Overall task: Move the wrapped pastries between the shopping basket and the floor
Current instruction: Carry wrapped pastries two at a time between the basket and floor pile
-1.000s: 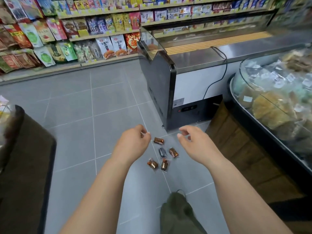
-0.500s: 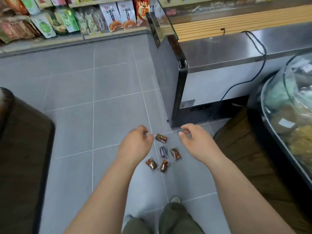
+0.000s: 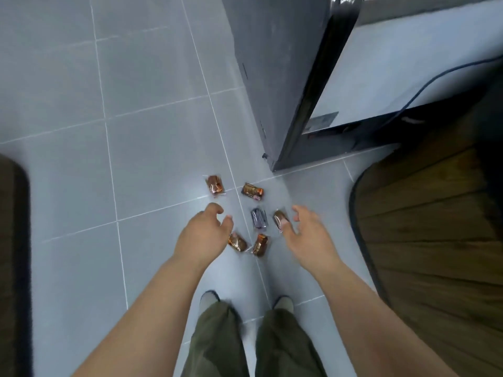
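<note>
Fingers (image 3: 215, 208) of the left hand (image 3: 202, 236): loosely curled, thumb apart, holding nothing.
Fingers (image 3: 300, 212) of the right hand (image 3: 309, 236): relaxed and spread, holding nothing. The thumb tip overlaps the brown pastry (image 3: 279, 216); blur hides whether they touch.
Between the two hands, on the grey tiled floor (image 3: 152, 159): purple pastry (image 3: 259, 218), just beside the brown one.
Just under the left thumb: first orange pastry (image 3: 237, 242), with the second orange pastry (image 3: 260, 244) beside it.
Beyond the left fingertips: third orange pastry (image 3: 215, 185).
Beyond the gap between the hands: fourth orange pastry (image 3: 253, 191).
Further out past the right fingers: dark cabinet (image 3: 285, 91), its corner on the floor.
Right of the right hand: wooden stand (image 3: 435, 240).
Below the wrists: green trousers (image 3: 217, 344) and shoes (image 3: 209, 296).
</note>
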Available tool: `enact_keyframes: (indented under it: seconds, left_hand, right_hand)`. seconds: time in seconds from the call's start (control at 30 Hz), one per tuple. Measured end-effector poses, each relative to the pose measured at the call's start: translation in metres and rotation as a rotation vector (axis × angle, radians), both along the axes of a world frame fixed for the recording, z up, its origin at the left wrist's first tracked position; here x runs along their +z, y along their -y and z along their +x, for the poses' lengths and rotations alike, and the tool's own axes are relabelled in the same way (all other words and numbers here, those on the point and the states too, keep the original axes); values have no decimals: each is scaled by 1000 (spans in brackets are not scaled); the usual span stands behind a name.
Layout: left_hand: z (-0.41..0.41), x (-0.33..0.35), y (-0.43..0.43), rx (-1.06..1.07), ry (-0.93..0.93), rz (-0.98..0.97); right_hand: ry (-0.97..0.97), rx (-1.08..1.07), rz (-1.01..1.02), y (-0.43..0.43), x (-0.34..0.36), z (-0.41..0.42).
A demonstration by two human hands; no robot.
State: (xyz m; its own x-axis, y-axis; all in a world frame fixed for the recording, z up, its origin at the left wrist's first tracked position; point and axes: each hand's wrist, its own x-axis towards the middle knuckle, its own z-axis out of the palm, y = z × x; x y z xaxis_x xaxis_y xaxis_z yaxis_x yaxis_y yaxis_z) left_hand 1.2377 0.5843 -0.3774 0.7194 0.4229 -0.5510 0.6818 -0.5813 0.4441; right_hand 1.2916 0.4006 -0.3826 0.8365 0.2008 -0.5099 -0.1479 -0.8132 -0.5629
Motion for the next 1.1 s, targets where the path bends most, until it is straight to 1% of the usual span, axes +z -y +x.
enact_keyframes:
  seconds: [0.1, 0.17, 0.23, 0.33, 0.5, 0.63, 0.77, 0.87, 0.97, 1.03, 1.1]
  left_hand:
    - [9, -80, -7, 17, -98, -75]
    - [12, -136, -9, 75, -131, -144]
    - [10, -189, -8, 216, -176, -258]
    - [3, -261, -5, 400, -301, -385]
    - [-7, -374, -3, 518, -417, -471]
    - [-9, -454, -2, 530, -443, -505]
    - [-2, -513, 8, 542, -445, -512]
    - [5, -546, 19, 600, -431, -488]
    - [13, -565, 28, 638, -379, -403]
    - [18, -575, 30, 664, -388, -360]
    - [21, -582, 30, 657, -407, -318]
  right_hand:
    - [-50, -25, -7, -14, -79, 1]
    - [-95, -49, -34, -21, -131, 0]
    - [-170, -65, -72, -27, -183, -2]
    - [-273, -79, -139, -32, -259, -7]
    - [-392, -46, -265, -32, -375, -19]
    - [-443, 0, -307, -33, -453, -24]
    - [-468, 6, -315, -38, -516, -26]
    - [-455, -57, -312, -45, -552, -30]
    - [-434, -158, -299, -52, -577, -31]
    - [-417, -204, -289, -53, -588, -28]
    - [-420, -205, -291, -52, -592, -24]
